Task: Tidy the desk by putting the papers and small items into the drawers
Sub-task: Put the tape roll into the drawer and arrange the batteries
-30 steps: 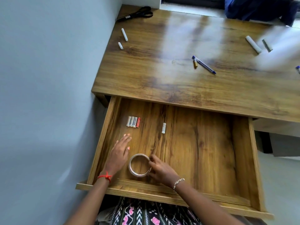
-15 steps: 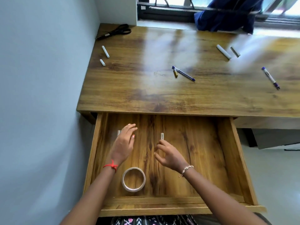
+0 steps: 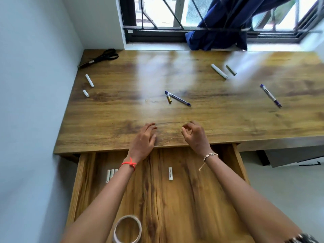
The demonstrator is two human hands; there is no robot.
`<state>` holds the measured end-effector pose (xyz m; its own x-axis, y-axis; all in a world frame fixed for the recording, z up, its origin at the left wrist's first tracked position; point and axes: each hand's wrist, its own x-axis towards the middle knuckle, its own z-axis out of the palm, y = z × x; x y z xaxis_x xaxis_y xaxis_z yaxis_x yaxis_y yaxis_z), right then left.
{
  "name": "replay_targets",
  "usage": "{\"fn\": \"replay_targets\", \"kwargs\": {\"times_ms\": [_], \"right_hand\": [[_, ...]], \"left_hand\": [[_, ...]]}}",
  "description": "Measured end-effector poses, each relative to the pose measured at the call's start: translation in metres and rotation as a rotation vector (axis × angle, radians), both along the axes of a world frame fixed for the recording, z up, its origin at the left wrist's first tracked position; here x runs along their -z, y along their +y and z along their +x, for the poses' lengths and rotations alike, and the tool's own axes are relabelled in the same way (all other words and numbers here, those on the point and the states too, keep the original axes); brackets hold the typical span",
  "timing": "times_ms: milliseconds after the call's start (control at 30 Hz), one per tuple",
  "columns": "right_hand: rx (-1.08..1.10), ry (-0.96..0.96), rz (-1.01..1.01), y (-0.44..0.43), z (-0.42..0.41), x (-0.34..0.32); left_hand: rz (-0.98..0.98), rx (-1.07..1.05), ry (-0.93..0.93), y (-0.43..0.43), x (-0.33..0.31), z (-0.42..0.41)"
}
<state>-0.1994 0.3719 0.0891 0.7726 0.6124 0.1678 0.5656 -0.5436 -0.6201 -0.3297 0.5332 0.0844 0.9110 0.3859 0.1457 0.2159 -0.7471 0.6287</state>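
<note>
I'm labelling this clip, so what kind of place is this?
Likely a home study or bedroom corner: a wooden desk with an open drawer sits under a barred window with a blue curtain, and pens and scissors lie on top.

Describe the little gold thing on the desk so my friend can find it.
Look at the middle of the wooden desk, where a blue pen lies slanted. The gold thing sits by the pen's left end. It is the only gold piece; the others are white, blue or black.
</note>
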Motion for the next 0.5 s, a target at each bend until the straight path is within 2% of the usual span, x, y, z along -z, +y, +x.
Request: {"fn": "replay_targets", "kwargs": {"times_ms": [133, 233, 333, 500], "right_hand": [[0.028, -0.009, -0.023, 0.02, 0.044, 0.001], [0.035, -0.023, -0.03, 0.038, 0.072, 0.003], [0.024, 0.015, -0.011, 0.064, 0.093, 0.003], [0.077, 0.076, -0.029, 0.11, 0.111, 0.009]], "left_hand": [[-0.069, -0.077, 0.129, -0.003, 0.012, 0.041], [0.023, -0.139, 0.209, -0.004, 0.028, 0.057], [0.145, -0.166, 0.195, -0.007, 0.036, 0.057], [0.148, -0.181, 0.151, -0.007, 0.037, 0.057]]}}
